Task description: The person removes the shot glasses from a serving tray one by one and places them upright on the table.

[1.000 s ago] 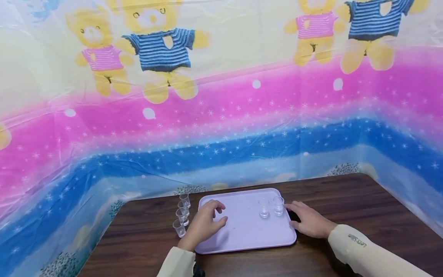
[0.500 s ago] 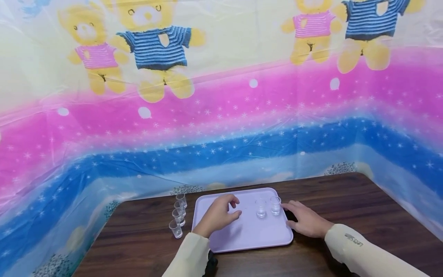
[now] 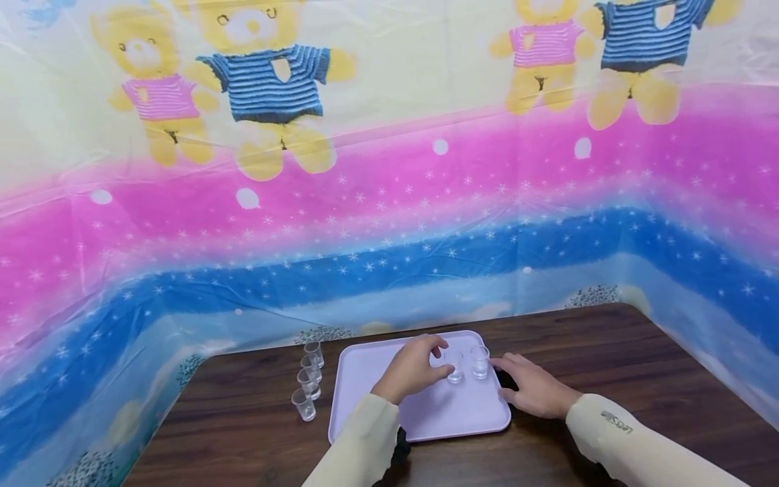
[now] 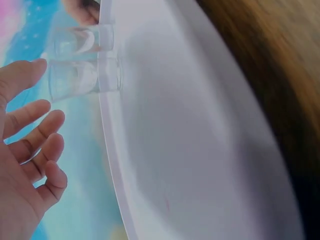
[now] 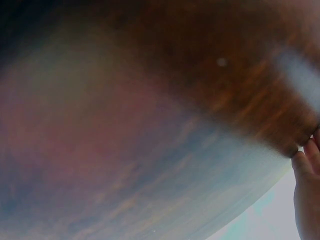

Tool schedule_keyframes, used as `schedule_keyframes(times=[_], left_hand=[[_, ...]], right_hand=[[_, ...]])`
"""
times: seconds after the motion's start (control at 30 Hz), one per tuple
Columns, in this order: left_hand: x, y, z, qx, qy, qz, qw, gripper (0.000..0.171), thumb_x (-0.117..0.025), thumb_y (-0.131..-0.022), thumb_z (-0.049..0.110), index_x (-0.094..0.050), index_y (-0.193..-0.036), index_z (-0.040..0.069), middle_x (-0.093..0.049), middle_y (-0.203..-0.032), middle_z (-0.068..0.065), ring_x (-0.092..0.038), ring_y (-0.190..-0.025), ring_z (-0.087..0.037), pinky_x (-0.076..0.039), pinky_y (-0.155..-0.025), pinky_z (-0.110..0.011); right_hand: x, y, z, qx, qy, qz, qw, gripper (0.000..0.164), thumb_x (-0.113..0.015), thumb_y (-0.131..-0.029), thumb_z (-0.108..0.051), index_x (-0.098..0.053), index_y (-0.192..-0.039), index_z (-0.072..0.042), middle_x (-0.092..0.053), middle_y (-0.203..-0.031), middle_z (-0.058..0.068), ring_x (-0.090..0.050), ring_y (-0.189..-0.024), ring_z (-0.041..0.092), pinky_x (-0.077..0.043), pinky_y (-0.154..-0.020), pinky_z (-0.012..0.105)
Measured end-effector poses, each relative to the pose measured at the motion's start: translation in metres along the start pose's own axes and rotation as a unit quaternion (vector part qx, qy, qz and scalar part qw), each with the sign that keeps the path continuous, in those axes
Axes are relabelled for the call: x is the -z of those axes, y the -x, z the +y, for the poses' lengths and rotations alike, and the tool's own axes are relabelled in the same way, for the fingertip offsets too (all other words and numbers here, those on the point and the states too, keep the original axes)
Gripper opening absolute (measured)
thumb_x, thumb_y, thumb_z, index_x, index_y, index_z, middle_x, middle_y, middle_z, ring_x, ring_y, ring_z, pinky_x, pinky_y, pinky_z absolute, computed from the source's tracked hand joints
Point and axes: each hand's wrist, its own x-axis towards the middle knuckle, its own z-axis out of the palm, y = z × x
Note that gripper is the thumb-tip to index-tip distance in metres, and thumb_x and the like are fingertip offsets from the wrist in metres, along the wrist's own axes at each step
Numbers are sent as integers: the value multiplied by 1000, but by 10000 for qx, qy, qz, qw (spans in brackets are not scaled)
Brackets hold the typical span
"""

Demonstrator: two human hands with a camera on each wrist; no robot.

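Observation:
Two small clear cups stand upright on the right part of a pale lilac tray (image 3: pixel 435 416): a left cup (image 3: pixel 454 370) and a right cup (image 3: pixel 480 365). My left hand (image 3: pixel 414 368) hovers over the tray beside the left cup, thumb and fingers spread. In the left wrist view, a small gap separates the left hand (image 4: pixel 27 145) from the nearer cup (image 4: pixel 80 79). At the tray's right edge lies my right hand (image 3: pixel 538 389), its fingertips close to the right cup and gripping nothing visible. The right wrist view shows only part of the right hand (image 5: pixel 307 190).
Several more clear cups (image 3: pixel 309 383) stand in a row on the dark wooden table (image 3: pixel 237 419), left of the tray. Behind the table hangs a colourful curtain (image 3: pixel 365 284) with printed bears.
My left hand has moved right across the tray, from its left side to the left cup. The right hand has stayed at the tray's right edge. The view has shifted slightly.

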Motion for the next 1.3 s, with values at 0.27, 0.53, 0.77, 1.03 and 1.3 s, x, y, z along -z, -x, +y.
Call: schedule_keyframes(times=[0.27,0.53,0.77,1.03,1.3], left_hand=[[-3,-7,10,-98,-370,-8,9993,35,-77,-80,30,-66,-108,10,-57,-89,1,-50,-70,-9,-43,-63,-25],[-4,-9,8,-215,-369,66,9991,29,-76,-81,26,-68,-103,8,-55,-86,0,-48,-69,-8,-42,-62,-23],[-5,-9,7,-170,-419,-12,9990,30,-75,-82,29,-66,-101,8,-55,-87,2,-49,-70,-8,-43,-62,-24],[6,0,2,-79,-451,29,9989,30,-73,-83,30,-65,-102,9,-56,-90,0,-49,-70,-9,-43,-62,-24],[16,9,-8,-55,-458,167,9988,29,-72,-84,30,-64,-102,10,-56,-90,-1,-48,-69,-9,-42,-61,-25]], right_hand=[[0,1,-1,116,-84,61,9999,52,-64,-88,-20,-49,-134,-4,-53,-119,5,-48,-115,25,-38,-95,48],[0,0,0,172,-77,40,9998,52,-64,-88,-21,-49,-135,-4,-53,-119,4,-48,-115,25,-38,-94,48],[1,1,0,84,-104,6,9999,52,-64,-88,-21,-49,-135,-5,-52,-120,5,-47,-116,25,-38,-94,49],[-2,0,0,-23,-78,-25,10000,52,-63,-89,-22,-48,-136,-6,-51,-124,6,-47,-118,27,-37,-95,50],[-2,0,-1,-45,-143,-41,9999,52,-63,-89,-21,-48,-136,-6,-51,-121,4,-47,-118,25,-37,-95,50]])
